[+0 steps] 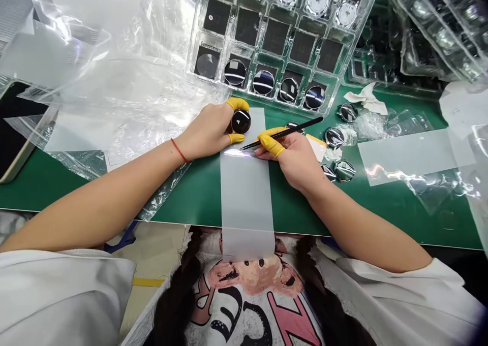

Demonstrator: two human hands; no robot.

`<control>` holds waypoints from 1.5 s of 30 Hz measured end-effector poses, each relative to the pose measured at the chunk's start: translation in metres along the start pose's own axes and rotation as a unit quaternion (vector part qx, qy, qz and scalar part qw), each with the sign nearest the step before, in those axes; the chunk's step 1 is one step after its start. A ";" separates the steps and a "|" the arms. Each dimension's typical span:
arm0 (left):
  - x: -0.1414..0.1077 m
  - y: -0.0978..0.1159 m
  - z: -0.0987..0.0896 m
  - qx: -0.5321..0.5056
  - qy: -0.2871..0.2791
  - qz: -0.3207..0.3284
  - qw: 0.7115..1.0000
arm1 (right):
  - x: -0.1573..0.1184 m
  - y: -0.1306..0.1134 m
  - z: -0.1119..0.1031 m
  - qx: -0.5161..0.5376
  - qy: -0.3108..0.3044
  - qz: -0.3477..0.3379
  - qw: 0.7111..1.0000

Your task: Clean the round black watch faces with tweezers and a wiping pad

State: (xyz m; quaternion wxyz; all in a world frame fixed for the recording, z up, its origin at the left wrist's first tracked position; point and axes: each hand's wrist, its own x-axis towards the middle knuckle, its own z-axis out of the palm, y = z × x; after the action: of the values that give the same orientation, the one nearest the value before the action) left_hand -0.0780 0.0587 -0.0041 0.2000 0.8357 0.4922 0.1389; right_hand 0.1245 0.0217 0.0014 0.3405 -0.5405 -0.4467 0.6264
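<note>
My left hand (215, 127), in yellow finger cots, holds a round black glossy disc (241, 121) between thumb and finger, above the top of a translucent strip (247, 193). Black tweezers (293, 131) rest in my right hand (290, 153), which also has yellow finger cots. Their tips point down-left, near the strip's upper part, just below the disc. The strip lies on the green table and hangs over its front edge. Several round shiny pieces (344, 170) lie right of my right hand.
Beyond my hands stands a clear compartment tray (335, 94) with round pieces and dark squares. Crumpled clear plastic (152, 76) covers the left. Stacked trays (423, 56) fill the back right; another translucent sheet (415, 155) lies at right. A dark-screened device (13, 132) sits far left.
</note>
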 end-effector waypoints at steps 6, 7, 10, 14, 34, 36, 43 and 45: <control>0.002 -0.001 0.002 -0.004 -0.001 0.001 1.000 | -0.001 0.001 0.000 -0.002 0.005 -0.003 1.000; 0.002 -0.001 0.002 -0.004 -0.001 0.000 1.000 | -0.001 0.001 0.000 -0.001 0.006 -0.003 1.000; 0.001 -0.001 0.002 -0.003 -0.003 -0.001 1.000 | 0.000 0.002 0.001 0.009 0.013 -0.001 1.000; 0.000 0.000 0.002 -0.001 -0.003 0.002 1.000 | 0.001 0.002 0.001 -0.001 0.015 0.003 1.000; -0.003 0.000 0.001 -0.003 0.015 -0.010 1.000 | -0.043 -0.034 -0.022 -0.102 0.052 -0.177 0.977; -0.004 0.001 0.001 -0.021 0.038 -0.006 0.999 | -0.046 -0.045 -0.032 -0.062 0.071 -0.203 0.975; -0.019 0.041 0.005 -0.297 0.103 0.090 0.945 | -0.043 -0.058 -0.039 0.004 0.061 -0.189 0.980; -0.025 0.055 0.008 -0.326 0.125 0.090 0.933 | -0.048 -0.056 -0.037 -0.005 0.057 -0.172 0.983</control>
State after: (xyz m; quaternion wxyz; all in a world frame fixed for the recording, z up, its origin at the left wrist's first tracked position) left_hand -0.0438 0.0111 0.0137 0.3847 0.7414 0.3637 0.4124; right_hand 0.1664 0.0061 0.0705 0.4653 -0.4922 -0.5162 0.5242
